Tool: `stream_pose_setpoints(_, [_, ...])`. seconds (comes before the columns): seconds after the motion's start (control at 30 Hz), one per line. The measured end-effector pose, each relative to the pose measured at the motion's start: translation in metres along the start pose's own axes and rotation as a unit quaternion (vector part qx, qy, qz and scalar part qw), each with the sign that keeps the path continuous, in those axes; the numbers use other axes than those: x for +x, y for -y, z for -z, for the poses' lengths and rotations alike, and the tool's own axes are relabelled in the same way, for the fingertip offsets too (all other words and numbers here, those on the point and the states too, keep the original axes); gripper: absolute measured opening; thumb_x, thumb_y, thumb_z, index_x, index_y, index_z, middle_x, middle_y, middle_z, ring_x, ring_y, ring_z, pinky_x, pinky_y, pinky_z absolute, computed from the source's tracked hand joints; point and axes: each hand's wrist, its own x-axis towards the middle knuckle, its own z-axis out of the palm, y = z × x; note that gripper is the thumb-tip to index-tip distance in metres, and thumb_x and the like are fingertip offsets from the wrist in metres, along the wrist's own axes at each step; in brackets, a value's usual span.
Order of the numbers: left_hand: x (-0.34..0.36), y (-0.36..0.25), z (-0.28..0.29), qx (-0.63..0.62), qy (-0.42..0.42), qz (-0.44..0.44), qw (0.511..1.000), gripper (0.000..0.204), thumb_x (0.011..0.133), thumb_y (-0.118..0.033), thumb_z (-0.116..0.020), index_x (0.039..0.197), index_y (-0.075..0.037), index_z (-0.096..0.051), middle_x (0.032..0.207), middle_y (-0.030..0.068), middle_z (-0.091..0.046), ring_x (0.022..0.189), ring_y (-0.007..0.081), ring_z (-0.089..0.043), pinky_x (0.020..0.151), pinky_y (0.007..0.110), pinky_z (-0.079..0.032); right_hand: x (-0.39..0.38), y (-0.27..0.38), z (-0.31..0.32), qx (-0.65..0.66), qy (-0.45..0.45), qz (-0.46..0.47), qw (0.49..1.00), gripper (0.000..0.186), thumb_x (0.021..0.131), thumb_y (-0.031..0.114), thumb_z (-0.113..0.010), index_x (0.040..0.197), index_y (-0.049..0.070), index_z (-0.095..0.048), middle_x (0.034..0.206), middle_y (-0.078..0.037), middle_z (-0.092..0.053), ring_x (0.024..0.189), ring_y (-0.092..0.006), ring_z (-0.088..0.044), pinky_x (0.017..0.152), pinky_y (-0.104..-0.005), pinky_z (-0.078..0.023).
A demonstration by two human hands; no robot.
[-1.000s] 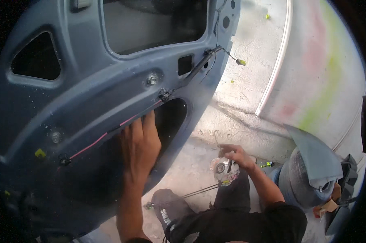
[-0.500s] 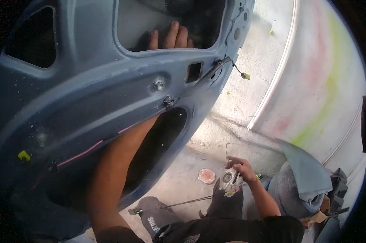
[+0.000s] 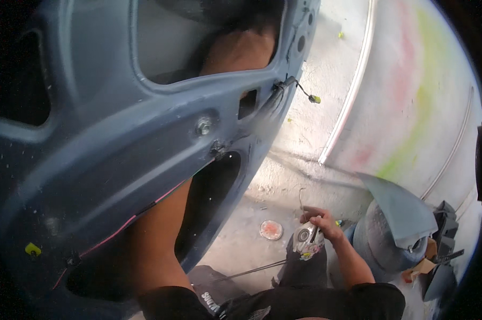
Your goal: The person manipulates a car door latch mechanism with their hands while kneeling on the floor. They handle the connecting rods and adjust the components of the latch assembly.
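A dark grey car door shell (image 3: pixel 113 165) fills the left side. My left arm passes through its lower opening, and the back of my left hand (image 3: pixel 240 52) shows inside the upper opening. The fingers of that hand are lost in shadow deep in the shell. Low on the right, my right hand (image 3: pixel 325 223) is closed on a metal door latch (image 3: pixel 303 246), held above my thigh. A thin bent rod (image 3: pixel 302 197) sticks up from the latch, and a black cable (image 3: pixel 251 271) runs from it to the left.
Along the door lies a pink-wrapped wire (image 3: pixel 110 238). A short lead with a yellow-green plug (image 3: pixel 315 99) hangs off its edge. A round lid-like disc (image 3: pixel 271 230) is on the pale floor. To the right stand a blue-grey drum (image 3: pixel 385 234) and a large white panel (image 3: pixel 406 101) with coloured smears.
My left hand has reached further into the door, up and right, so its back shows where fingertips showed before. The door appears shifted slightly in view. My right hand still holds the latch.
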Motion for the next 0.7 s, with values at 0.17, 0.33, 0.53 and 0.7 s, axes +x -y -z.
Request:
stream_pose_setpoints(0.17, [-0.001,0.004,-0.004,-0.041,0.021,0.021,0.999,0.052,0.102,-0.037,-0.057,0.146,-0.009,-0.055,0.156,0.0147,-0.047,0.148,0.0356,-0.038,0.123,0.058,-0.026,0.000,-0.002,-0.004,-0.008,-0.014,-0.015,1.000,0.068,0.087,0.029,-0.069,0.143,-0.007,-0.054,0.114,-0.015,-0.072,0.104,-0.0206,-0.066,0.094,-0.0330,-0.051])
stream_pose_setpoints(0.33, [-0.004,0.005,-0.008,-0.068,0.029,0.037,0.997,0.051,0.103,-0.036,-0.057,0.145,-0.008,-0.055,0.156,0.0148,-0.047,0.147,0.0357,-0.039,0.123,0.057,-0.027,0.008,0.002,-0.010,-0.006,0.003,0.010,1.000,0.072,0.087,0.034,-0.070,0.143,-0.008,-0.054,0.114,-0.016,-0.072,0.105,-0.0220,-0.066,0.096,-0.0343,-0.050])
stream_pose_setpoints(0.53, [-0.009,-0.001,-0.015,-0.102,0.033,0.047,0.993,0.050,0.103,-0.034,-0.056,0.145,-0.007,-0.055,0.155,0.0150,-0.048,0.147,0.0357,-0.040,0.122,0.056,-0.028,-0.003,0.013,-0.008,0.003,-0.013,0.011,1.000,0.072,0.086,0.033,-0.072,0.142,-0.008,-0.055,0.114,-0.016,-0.072,0.106,-0.0217,-0.066,0.097,-0.0340,-0.050])
stream_pose_setpoints(0.7, [-0.008,0.008,-0.010,-0.099,0.033,0.054,0.993,0.049,0.104,-0.033,-0.056,0.145,-0.007,-0.055,0.154,0.0152,-0.049,0.146,0.0358,-0.041,0.122,0.055,-0.029,0.000,0.009,-0.007,-0.003,-0.015,0.008,1.000,0.070,0.086,0.029,-0.072,0.143,-0.008,-0.055,0.113,-0.016,-0.073,0.104,-0.0222,-0.067,0.096,-0.0336,-0.050])
